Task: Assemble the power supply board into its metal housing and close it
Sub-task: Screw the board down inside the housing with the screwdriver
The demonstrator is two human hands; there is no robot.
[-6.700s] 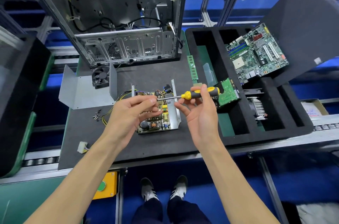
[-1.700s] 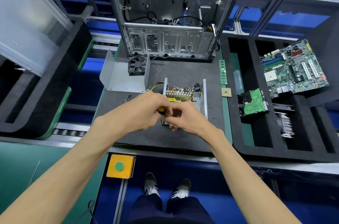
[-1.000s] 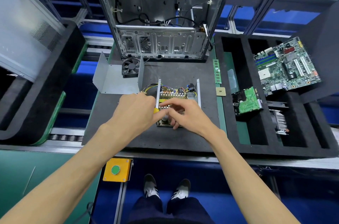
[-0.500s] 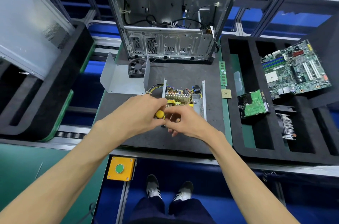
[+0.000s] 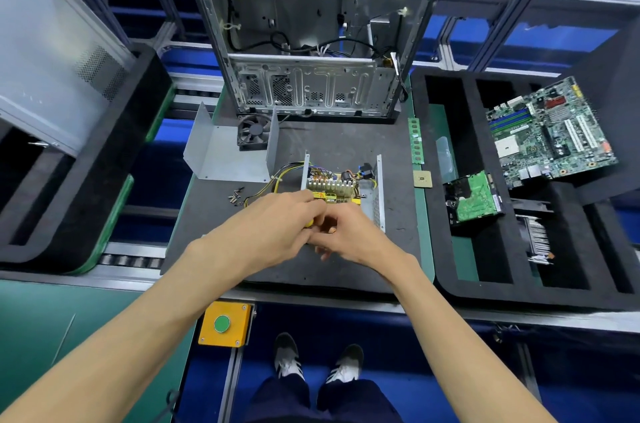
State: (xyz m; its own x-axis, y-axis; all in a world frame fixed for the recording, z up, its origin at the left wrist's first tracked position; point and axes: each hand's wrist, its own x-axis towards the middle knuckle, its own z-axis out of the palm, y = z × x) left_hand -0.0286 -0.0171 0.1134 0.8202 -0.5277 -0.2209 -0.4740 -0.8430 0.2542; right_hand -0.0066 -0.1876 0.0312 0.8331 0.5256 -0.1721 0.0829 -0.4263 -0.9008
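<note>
PSU board [image 5: 334, 185] is seated in its open metal housing [image 5: 378, 192] at mat [image 5: 346, 145] centre, below the PC chassis [image 5: 311, 86]. L to R: housing cover [image 5: 221, 159] w/ fan [image 5: 254, 131] is laid at rear left; loose screws [image 5: 236, 195] are seen just beside the yellow wires. Left hand [image 5: 273, 232] is curled round a yellow-tipped screwdriver [image 5: 309, 222] over the board's near edge. Right hand [image 5: 349, 237] is pressed against it, fingers curled; what it grips can't be told. Motherboard [image 5: 550, 131] is propped far right.
</note>
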